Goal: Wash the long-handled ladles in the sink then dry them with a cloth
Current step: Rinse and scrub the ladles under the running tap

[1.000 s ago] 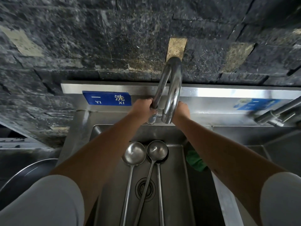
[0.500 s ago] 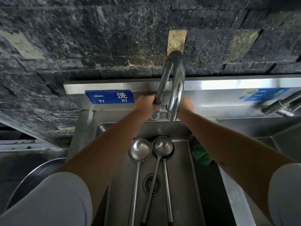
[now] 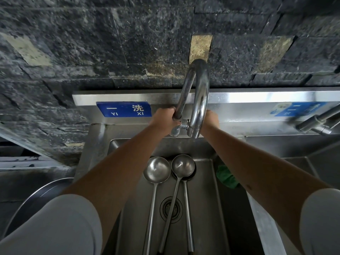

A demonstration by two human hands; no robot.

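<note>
Closest are two grey sleeves [image 3: 60,227], one on each arm. The arms reach out over the sink [image 3: 206,208].

Down in the sink lie the ladles [image 3: 156,170]. I can see two bowls for sure, side by side and facing up. Three long handles run back toward the person, so a third ladle may be under the right one. One handle crosses over the drain [image 3: 171,210]. The ladles look dry. No water is running on them that I can see.

Just to the right of the sink, partly under the right arm, is a green cloth [image 3: 225,176]. Nobody is touching it.

Farther out are the hands. The left hand [image 3: 163,118] is curled tight around the bottom of the tap [image 3: 197,96]. The right hand [image 3: 211,119] is behind the tap's spout. I cannot tell if it is open or closed, or what it holds.

Behind the tap is a blue sign [image 3: 124,109], then a dark stone wall [image 3: 110,43].

I think the job has only just started. The person seems to be turning the water on. Washing each ladle is left to do, and so is drying them with the cloth.
</note>
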